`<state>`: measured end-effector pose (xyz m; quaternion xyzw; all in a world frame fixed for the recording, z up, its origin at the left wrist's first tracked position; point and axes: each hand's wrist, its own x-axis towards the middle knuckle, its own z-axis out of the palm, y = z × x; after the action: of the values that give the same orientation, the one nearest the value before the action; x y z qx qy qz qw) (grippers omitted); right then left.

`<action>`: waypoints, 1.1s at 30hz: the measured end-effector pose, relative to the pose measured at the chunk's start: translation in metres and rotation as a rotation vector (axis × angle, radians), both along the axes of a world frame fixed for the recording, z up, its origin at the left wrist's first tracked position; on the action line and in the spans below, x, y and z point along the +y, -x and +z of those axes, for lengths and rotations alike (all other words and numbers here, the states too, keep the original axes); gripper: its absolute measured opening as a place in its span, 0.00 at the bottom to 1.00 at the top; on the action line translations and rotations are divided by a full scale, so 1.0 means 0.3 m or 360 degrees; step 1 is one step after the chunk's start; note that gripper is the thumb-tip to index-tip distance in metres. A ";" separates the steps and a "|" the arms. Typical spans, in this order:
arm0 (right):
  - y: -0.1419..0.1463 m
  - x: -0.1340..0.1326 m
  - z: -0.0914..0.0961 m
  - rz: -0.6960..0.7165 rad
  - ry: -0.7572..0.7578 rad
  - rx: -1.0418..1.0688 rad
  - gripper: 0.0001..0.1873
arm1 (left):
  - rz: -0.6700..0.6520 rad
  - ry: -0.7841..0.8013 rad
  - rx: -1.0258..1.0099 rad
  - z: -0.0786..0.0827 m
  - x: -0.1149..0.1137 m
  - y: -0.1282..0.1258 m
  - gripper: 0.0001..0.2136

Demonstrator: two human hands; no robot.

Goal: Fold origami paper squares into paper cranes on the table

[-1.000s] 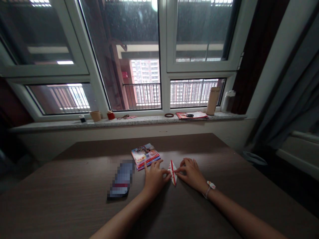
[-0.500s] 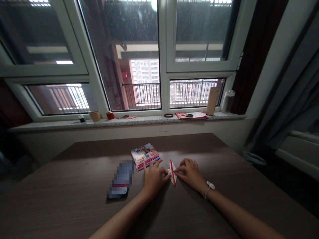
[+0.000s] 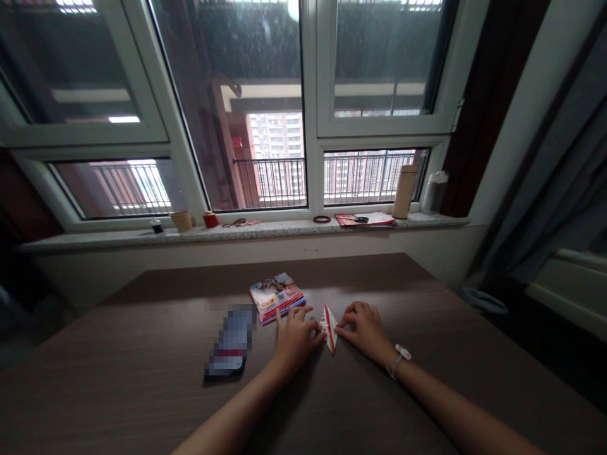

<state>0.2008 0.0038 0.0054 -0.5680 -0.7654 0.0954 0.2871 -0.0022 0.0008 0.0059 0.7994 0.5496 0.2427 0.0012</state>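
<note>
Red-and-white paper, folded to a slim diamond, and here's the change: your right hand (image 3: 364,327) has slid off the middle of the folded paper (image 3: 329,325) out to its three o'clock corner. That leaves the centre stripe uncovered, with your fingertips now at the two side corners. The paper lies flat on the table (image 3: 142,354), its long points at twelve and six, between your hands.

Your left hand (image 3: 294,338) sits at nine o'clock, thumb and forefinger drawn narrow at the near edge, the other fingers spread towards the stack of printed sheets (image 3: 275,294) at ten. Your right thumb and forefinger are narrow too; whether either pair truly pinches the paper or just presses it, you can't tell from here.

Now the writing! Red marks run along the diamond, too small to read. The stack's top sheet shows a colourful picture and bright print, again illegible. Over at nine o'clock, beyond your left hand, a dark oblong object (image 3: 230,341) is pixelated, so no brand there. Up at one o'clock on the windowsill (image 3: 279,230), scissors (image 3: 361,219) rest on red-and-white printed papers (image 3: 379,217), wording unreadable, and the tan bottle (image 3: 404,193) beside them shows no label you can make out.
</note>
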 end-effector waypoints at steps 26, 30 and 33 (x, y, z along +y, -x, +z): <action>0.003 0.008 -0.019 0.0200 -0.0098 -0.0087 0.09 | -0.0118 0.0096 0.0065 -0.014 0.022 0.001 0.09; 0.004 0.011 -0.020 0.0181 -0.0072 -0.0057 0.08 | -0.0114 0.0094 0.0068 -0.015 0.024 0.003 0.09; 0.004 0.013 -0.020 0.0182 -0.0044 -0.0020 0.07 | -0.0104 0.0058 0.0037 -0.012 0.020 0.003 0.08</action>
<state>0.1996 0.0078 -0.0006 -0.5198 -0.7997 0.0974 0.2842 -0.0030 0.0070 0.0023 0.8196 0.5274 0.2231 0.0173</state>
